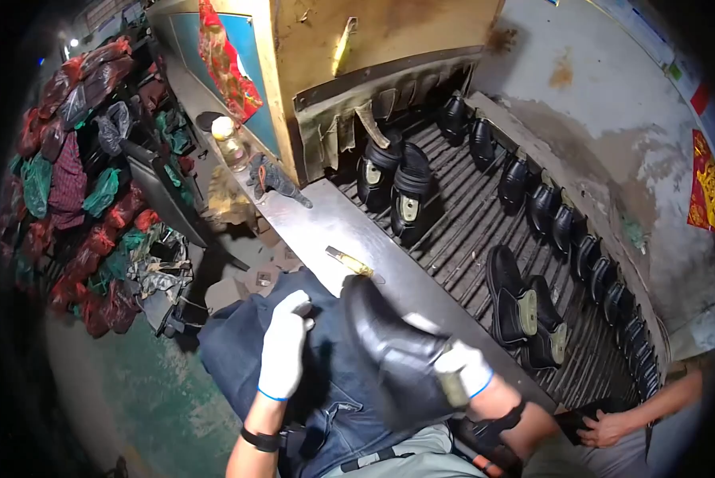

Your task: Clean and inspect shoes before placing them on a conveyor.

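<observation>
My right hand, in a white knitted glove with a blue cuff edge, grips a black leather shoe by its opening, near a pale greenish patch. The shoe is tilted over my lap, its toe pointing up and left, and it is slightly blurred. My left hand, gloved the same way, is raised to the left of the shoe and apart from it. Its fingers are loosely bent, with nothing seen in them. Beyond the toe, a yellow cutter knife lies on the metal ledge.
Black shoe pairs stand on a slatted conveyor, with a row of shoes along its far edge. A dark grey glove and a jar sit on the ledge. At right is another person's hand. Bagged bundles are piled left.
</observation>
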Motion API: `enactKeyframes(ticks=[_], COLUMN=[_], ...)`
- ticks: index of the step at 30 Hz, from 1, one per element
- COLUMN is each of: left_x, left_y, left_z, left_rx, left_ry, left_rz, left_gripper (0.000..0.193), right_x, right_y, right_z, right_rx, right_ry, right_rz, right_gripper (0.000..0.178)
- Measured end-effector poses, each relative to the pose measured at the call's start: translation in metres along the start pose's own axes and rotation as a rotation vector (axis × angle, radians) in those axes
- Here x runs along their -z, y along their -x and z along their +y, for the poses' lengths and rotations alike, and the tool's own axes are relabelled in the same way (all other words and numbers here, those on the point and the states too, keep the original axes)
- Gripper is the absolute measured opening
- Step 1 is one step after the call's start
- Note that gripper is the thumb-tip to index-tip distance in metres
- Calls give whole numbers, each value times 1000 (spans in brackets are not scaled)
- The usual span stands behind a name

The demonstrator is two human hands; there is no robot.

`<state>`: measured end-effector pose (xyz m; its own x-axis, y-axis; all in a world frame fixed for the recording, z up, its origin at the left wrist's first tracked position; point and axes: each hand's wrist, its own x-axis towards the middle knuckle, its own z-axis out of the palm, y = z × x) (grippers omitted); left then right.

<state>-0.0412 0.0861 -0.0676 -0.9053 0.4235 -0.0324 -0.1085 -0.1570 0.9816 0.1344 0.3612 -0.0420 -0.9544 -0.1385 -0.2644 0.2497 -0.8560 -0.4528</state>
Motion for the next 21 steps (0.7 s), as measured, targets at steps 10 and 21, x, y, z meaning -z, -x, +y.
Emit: enactKeyframes(ticks=[10,21], left_x=[-65,-78], left_y=[63,117], left_z=[-28,-76], left_rx=[-530,-674], left_ry=[-1334,-1131], left_rz=[-630,-742], left_gripper=[56,32], right_x=[163,-48], right_y=[-15,-192], right_z=[-190,-12], right_rx=[455,646], right_ry=[1226,1655], right_rz=[1031,422], right_gripper=[71,74])
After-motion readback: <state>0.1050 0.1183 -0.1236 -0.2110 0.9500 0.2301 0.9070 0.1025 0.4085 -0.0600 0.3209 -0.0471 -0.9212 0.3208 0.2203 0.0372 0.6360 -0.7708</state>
